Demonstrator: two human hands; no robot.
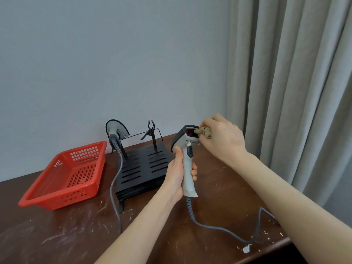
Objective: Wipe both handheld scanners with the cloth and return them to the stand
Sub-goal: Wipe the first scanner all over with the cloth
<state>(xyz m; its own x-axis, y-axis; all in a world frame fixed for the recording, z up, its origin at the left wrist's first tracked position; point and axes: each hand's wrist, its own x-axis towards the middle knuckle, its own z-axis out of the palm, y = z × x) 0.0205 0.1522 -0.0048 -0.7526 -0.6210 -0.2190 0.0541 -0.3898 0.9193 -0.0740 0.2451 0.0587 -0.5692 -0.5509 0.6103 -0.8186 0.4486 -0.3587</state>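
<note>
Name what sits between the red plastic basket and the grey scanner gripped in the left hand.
In the head view, the black slatted metal stand sits there, with the second grey scanner hung on it and its grey cable trailing down to the table.

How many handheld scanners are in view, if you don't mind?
2. One scanner is gripped in the left hand, the cloth at its window; the other scanner sits on the stand.
</note>
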